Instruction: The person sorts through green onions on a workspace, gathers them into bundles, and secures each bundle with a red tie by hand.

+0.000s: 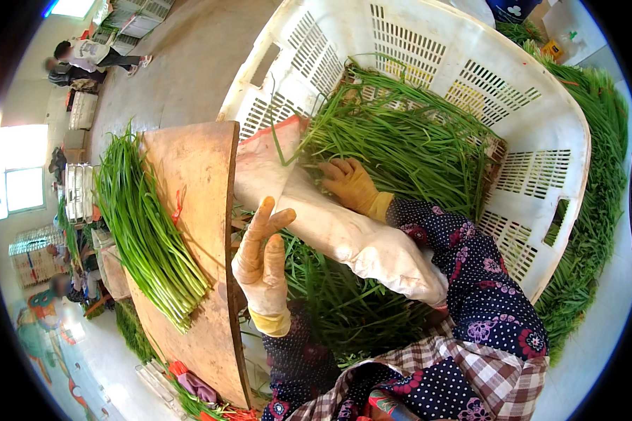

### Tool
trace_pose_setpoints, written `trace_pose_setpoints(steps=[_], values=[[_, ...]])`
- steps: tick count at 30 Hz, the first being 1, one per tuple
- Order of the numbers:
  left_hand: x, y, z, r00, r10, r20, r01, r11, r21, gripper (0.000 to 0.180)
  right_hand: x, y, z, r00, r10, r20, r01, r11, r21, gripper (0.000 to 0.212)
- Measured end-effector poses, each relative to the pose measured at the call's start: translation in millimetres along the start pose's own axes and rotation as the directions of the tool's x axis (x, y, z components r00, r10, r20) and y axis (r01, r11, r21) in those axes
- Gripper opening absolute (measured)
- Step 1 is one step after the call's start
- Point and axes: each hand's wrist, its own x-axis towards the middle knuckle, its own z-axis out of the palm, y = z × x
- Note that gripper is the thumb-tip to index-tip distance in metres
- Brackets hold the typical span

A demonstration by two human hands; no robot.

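Head view: my right hand (351, 184) grasps greens (400, 147) in the crate (541, 105); left hand (263, 263) open, empty. Next: lift a bunch clear.

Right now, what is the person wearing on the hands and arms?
Both hands wear yellowish rubber gloves, the left hand and the right hand, with rolled yellow cuffs. The sleeves are dark navy with white dots and purple-pink flowers.

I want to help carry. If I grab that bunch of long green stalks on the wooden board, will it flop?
Probably: the green stalks are long and thin, so the ends would likely droop. They lie loose on the wooden board, so some may slip out.
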Motion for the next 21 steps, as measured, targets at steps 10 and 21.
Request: trace_pose_setpoints(steps=[10,21], values=[[119.1,-20.6,57.1,0.900,-0.084,0.427,-0.159,0.850,0.502,0.046,18.7,8.9,11.9,0.950,0.139,0.279,-0.267,0.823,0.501,0.044],[173.6,-68.3,118.5,0.617,-0.080,0.783,-0.358,0.857,0.370,0.076,-22.1,49.7,-111.0,0.861,0.506,0.042,-0.165,0.200,0.966,0.049]])
